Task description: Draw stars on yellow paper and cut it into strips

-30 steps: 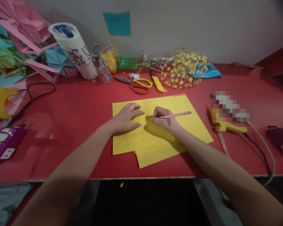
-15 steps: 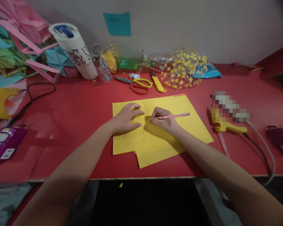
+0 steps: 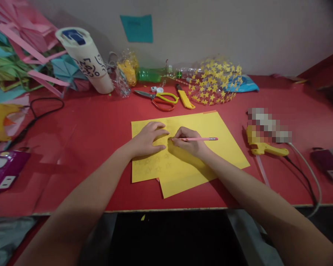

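Observation:
Yellow paper (image 3: pixel 211 147) lies on the red table, with several small star outlines (image 3: pixel 158 169) drawn near its lower left. My left hand (image 3: pixel 150 139) rests on the paper's left part, fingers spread, holding nothing. Just to its right, my right hand (image 3: pixel 189 141) is closed round a pink pencil (image 3: pixel 201 139). The pencil points left, its tip down near the paper between my hands, and its eraser end sticks out to the right.
Behind the paper lie scissors (image 3: pixel 166 98), a yellow cutter (image 3: pixel 185 98), a green bottle (image 3: pixel 150 74) and a bundle of yellow stars (image 3: pixel 212 81). A white tumbler (image 3: pixel 91 62) stands back left. Yellow glue guns (image 3: pixel 269 149) (image 3: pixel 0 120) and cords lie at both sides.
The pencil has shifted slightly left and its eraser end has tipped lower, so it lies more level. My right fingers have moved a little left. My left hand has stayed on the paper.

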Action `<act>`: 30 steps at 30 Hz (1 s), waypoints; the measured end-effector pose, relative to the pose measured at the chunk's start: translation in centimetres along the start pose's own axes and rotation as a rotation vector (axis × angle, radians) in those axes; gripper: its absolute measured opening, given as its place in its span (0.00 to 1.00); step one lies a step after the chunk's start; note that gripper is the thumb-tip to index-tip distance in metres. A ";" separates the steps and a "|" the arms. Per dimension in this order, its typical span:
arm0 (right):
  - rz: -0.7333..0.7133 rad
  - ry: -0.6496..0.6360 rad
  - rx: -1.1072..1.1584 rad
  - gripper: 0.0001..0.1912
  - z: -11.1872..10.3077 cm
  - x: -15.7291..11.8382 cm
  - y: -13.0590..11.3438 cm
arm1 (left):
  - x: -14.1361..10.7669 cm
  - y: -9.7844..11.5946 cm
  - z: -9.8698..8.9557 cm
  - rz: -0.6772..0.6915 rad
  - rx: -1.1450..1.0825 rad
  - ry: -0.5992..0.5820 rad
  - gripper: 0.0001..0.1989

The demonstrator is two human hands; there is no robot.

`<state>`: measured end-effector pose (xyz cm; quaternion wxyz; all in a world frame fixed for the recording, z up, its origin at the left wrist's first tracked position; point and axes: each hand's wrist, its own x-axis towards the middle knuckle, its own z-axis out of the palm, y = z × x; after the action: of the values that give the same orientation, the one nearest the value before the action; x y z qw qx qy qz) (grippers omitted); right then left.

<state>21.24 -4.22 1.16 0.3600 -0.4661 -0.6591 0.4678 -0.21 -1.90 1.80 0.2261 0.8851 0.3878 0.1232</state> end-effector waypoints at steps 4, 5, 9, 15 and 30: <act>0.004 -0.005 0.000 0.08 0.0 0.0 -0.1 | 0.0 0.2 -0.2 -0.005 -0.008 -0.011 0.24; 0.004 -0.004 -0.001 0.08 0.0 0.0 -0.1 | 0.0 0.2 -0.2 -0.006 -0.009 -0.016 0.24; -0.002 -0.005 -0.024 0.08 0.0 0.0 -0.1 | 0.0 0.3 -0.3 -0.008 -0.010 -0.018 0.24; -0.011 0.039 -0.047 0.07 0.0 -0.1 0.0 | -0.1 0.3 -0.2 0.005 -0.020 -0.011 0.25; 0.010 0.150 -0.073 0.07 0.0 -0.4 -0.4 | -0.1 0.2 -0.3 0.008 -0.011 -0.019 0.24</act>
<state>21.27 -4.61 1.51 0.3888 -0.5160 -0.6445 0.4088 -0.27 -1.98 2.15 0.2339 0.8865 0.3815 0.1178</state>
